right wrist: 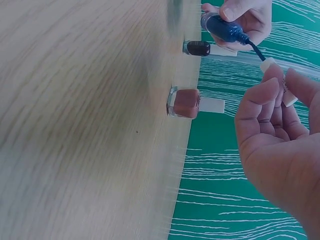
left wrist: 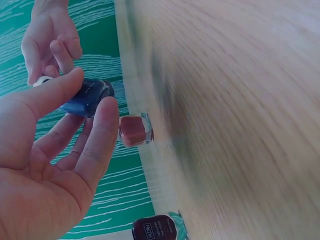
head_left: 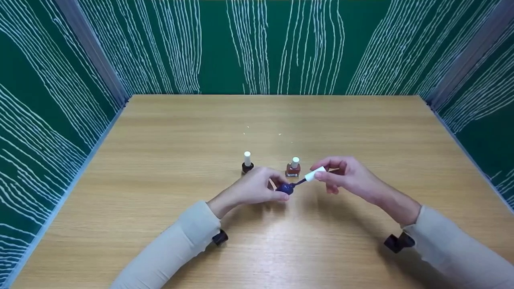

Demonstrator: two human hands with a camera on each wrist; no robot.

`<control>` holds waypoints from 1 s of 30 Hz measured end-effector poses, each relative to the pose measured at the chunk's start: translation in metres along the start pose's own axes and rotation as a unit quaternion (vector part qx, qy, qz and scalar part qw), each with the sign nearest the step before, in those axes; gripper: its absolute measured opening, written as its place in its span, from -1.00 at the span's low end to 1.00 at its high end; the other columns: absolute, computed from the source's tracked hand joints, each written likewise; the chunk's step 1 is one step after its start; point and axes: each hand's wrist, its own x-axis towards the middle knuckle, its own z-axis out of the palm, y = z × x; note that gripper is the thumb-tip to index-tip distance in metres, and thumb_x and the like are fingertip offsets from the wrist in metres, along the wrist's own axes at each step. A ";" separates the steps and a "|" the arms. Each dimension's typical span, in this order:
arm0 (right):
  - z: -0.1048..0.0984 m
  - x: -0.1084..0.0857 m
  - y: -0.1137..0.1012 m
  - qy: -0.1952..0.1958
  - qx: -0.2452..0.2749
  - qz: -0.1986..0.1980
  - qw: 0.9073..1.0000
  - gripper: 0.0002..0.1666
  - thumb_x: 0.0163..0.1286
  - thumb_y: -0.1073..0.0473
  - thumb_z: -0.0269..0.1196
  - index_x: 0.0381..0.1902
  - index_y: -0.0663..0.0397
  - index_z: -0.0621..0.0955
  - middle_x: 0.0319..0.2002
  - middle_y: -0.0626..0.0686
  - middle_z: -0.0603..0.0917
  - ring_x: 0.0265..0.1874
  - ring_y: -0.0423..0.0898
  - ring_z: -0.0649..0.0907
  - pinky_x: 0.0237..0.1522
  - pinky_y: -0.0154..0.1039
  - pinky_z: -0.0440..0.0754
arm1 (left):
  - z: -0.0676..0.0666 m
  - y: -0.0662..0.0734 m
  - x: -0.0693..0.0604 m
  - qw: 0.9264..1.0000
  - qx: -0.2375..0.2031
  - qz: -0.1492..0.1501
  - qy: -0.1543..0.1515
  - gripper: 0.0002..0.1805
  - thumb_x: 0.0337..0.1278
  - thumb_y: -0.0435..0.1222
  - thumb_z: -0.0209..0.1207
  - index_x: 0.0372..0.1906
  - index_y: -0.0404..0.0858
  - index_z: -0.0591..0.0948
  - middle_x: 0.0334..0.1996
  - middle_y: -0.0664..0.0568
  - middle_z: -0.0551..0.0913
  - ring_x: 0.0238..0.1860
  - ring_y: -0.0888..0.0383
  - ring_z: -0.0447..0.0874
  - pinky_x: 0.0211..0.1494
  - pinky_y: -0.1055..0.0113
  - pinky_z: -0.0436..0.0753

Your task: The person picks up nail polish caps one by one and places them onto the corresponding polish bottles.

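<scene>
My left hand (head_left: 263, 185) holds a dark blue nail polish bottle (head_left: 286, 188) tilted, pinched between thumb and fingers above the table. In my right hand (head_left: 348, 176) is the white brush cap (head_left: 315, 174), gripped by thumb and fingertips. Its dark brush stem (right wrist: 257, 51) runs down to the bottle's neck; how far the tip reaches inside is hidden. Just beyond the hands a reddish-brown nail polish bottle (head_left: 293, 169) with a white cap stands upright. Beside my left hand stands a dark nail polish bottle (head_left: 247, 163), also white-capped, its base partly covered in the head view.
The wooden table (head_left: 180, 140) spreads around the hands. A few tiny white specks (head_left: 280, 134) lie on it past the bottles. Green panels with white wavy lines (head_left: 273, 48) close off the back and both sides.
</scene>
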 end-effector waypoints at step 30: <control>0.000 -0.001 0.000 -0.005 -0.005 -0.003 1.000 -0.62 0.40 0.00 0.38 0.09 0.04 0.67 -0.27 0.41 0.58 -0.53 0.17 0.60 -0.38 -0.19 0.68 | 0.002 0.001 0.001 1.000 0.005 -0.003 -0.006 -0.71 0.09 -0.27 0.49 -0.06 -0.18 0.76 -0.29 0.24 0.74 -0.22 0.17 0.70 -0.25 0.39 0.59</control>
